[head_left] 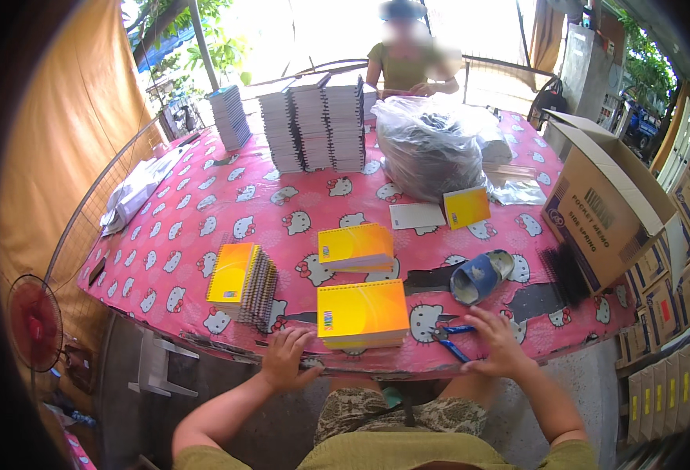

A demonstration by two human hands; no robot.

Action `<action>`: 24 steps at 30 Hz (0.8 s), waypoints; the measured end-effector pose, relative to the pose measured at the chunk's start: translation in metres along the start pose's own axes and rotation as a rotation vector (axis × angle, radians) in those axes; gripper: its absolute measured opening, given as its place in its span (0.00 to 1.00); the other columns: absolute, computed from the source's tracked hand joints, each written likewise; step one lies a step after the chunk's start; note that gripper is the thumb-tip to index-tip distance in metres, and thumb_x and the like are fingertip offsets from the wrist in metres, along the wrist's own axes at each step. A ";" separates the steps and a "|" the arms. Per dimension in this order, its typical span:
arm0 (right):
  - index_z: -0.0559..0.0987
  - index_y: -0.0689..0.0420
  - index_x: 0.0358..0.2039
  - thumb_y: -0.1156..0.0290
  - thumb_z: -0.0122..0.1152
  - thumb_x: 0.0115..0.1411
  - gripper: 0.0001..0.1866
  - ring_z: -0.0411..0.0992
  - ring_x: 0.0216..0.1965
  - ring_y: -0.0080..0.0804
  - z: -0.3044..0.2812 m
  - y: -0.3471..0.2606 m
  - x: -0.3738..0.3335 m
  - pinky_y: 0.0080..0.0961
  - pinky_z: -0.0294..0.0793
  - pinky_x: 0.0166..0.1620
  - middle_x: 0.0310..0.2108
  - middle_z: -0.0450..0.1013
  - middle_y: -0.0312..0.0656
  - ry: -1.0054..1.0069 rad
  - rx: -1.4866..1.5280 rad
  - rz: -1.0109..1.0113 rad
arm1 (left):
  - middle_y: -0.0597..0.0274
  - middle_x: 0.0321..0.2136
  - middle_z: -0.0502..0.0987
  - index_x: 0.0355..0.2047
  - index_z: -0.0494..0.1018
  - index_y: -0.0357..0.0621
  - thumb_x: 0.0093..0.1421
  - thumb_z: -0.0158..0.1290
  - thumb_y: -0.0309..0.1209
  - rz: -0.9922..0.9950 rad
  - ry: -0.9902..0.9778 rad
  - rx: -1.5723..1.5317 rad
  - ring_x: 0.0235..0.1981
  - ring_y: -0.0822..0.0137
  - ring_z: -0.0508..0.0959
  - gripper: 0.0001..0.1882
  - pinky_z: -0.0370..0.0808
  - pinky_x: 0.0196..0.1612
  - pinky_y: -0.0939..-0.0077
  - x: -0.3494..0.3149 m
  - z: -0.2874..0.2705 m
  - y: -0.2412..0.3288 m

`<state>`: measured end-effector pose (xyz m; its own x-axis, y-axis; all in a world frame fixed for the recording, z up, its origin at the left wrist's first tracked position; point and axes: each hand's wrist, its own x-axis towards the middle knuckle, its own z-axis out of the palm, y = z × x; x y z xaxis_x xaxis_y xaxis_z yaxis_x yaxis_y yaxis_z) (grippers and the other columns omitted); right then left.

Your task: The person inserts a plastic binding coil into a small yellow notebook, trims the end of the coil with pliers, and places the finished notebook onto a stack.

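My left hand [286,360] lies at the near edge of the table with its fingers spread, holding nothing. It is between a stack of spiral-bound yellow notebooks [235,272] and a thicker pile of yellow-orange notebooks [363,309]. My right hand [501,346] is open beside blue-handled pliers [456,330], thumb and fingers apart around the handle ends; I cannot tell whether it touches them. Behind the near pile lie loose yellow covers or notebooks [354,245], slightly fanned. A blue slipper-like object [476,280] sits beyond the pliers.
The table has a pink patterned cover [282,223], torn in places. Tall notebook stacks [309,125] and a plastic bag of dark contents [431,149] stand farther back. An open carton [607,207] and black wire coils [566,274] are right. Across the table is another person [407,66].
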<state>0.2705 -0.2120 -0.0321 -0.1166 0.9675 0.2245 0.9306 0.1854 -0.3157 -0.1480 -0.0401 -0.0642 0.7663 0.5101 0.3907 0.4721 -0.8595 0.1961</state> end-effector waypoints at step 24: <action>0.61 0.54 0.60 0.46 0.60 0.53 0.39 0.55 0.59 0.49 -0.010 0.055 -0.007 0.51 0.48 0.62 0.58 0.58 0.49 -0.136 0.003 0.138 | 0.43 0.48 0.74 0.47 0.73 0.37 0.52 0.50 0.48 -0.029 -0.380 0.282 0.47 0.46 0.77 0.29 0.73 0.49 0.56 -0.016 0.005 -0.010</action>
<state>0.3265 -0.2106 -0.0417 -0.0339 0.9981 0.0523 0.9398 0.0496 -0.3381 -0.1629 -0.0391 -0.0764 0.8315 0.5552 0.0218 0.5552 -0.8288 -0.0699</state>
